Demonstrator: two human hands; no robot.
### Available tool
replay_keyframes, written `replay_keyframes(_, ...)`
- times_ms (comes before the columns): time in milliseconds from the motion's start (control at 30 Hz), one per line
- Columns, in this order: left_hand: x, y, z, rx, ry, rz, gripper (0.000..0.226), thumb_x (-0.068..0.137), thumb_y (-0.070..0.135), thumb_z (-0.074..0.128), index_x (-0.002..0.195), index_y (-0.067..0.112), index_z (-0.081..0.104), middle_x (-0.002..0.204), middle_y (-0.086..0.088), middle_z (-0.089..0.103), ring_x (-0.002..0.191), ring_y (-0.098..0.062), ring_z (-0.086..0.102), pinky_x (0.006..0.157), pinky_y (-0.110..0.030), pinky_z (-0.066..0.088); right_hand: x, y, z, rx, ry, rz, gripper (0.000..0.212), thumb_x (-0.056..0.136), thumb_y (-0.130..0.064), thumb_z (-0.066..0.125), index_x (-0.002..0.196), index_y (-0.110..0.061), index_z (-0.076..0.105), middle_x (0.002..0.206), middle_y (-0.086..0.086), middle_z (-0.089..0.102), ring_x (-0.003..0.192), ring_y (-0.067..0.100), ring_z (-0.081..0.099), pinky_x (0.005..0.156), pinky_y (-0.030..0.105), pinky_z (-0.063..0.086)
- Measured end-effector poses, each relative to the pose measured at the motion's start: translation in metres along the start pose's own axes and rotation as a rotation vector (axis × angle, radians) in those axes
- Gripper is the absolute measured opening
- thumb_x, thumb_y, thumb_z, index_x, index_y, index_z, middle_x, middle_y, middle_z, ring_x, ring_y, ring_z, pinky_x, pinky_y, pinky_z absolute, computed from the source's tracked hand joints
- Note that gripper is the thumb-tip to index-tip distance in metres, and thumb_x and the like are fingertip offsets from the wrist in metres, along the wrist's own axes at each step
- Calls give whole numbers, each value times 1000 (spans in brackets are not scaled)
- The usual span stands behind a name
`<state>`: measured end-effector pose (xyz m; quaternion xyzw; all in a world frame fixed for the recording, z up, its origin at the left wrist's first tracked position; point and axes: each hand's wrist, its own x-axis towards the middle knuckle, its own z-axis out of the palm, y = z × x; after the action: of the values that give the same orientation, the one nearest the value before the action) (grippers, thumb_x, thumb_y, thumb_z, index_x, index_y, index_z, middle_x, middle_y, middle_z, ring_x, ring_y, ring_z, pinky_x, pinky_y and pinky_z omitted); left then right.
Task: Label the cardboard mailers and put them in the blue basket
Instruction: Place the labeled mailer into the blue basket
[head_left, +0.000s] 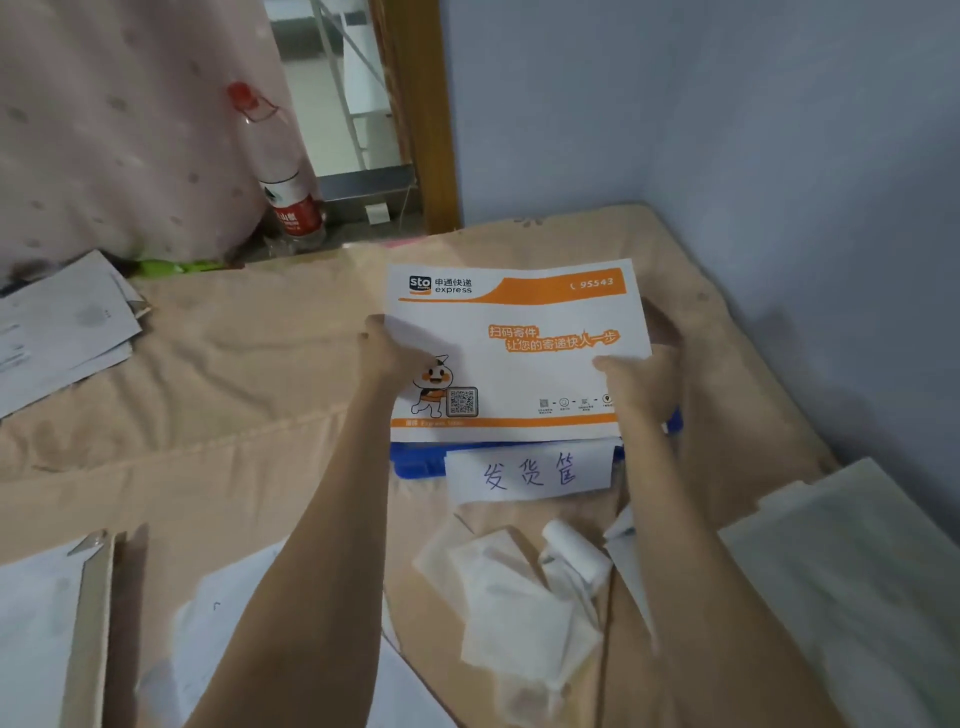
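Note:
A white and orange cardboard mailer (519, 358) with a printed mascot and QR code lies flat over the blue basket (415, 462), hiding most of it. My left hand (392, 358) grips the mailer's left edge. My right hand (636, 382) grips its lower right corner. A white paper sign (527, 474) with handwritten characters hangs on the basket's front wall. Only the basket's front rim and right corner show.
A peach blanket (234, 374) covers the surface. Crumpled label backing papers and a small paper roll (574, 551) lie in front of the basket. More mailers (57, 327) are stacked at the left, others at the lower left and right. A plastic bottle (288, 202) stands behind.

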<state>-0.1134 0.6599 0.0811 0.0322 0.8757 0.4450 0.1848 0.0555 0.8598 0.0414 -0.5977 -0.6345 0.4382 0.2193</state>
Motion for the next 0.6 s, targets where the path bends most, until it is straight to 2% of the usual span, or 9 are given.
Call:
replay_keyframes(200,26,-11,34,163,-1,-20,80,73,7,79,137,1,31,135,-16,34,121,-30,44,93,-36,43,23,8,27,-127,-3,-33,53,63,-24,75,110,-11,54,112,6,60,96,29,64,70,44,59)
replay_keyframes(300,34,-22,49,228,43,-15,78,73,9,78,136,1,32,134,-16,36,120,-30,45,95,-33,42,28,12,36,-185,-2,-52,48,73,-15,73,114,-5,51,121,11,52,105,31,57,79,46,56)
replay_keyframes(400,38,-30,62,303,100,30,78,74,7,77,137,2,31,135,-17,36,123,-32,43,98,-37,43,35,21,45,-266,-44,-43,48,76,-12,71,118,-3,49,125,14,49,110,33,54,85,44,52)
replay_keyframes(500,39,-37,74,401,115,66,88,75,5,76,144,3,21,144,-19,30,135,-35,32,105,-42,40,37,29,50,-347,-74,-33,54,77,-13,72,123,-3,46,128,15,48,115,33,52,89,43,49)
replay_keyframes(600,38,-40,84,485,123,48,93,78,6,75,148,6,14,147,-19,27,139,-34,26,106,-41,38,40,34,53,-413,-69,-28,55,79,-12,71,126,-2,44,131,16,47,119,34,49,92,43,48)
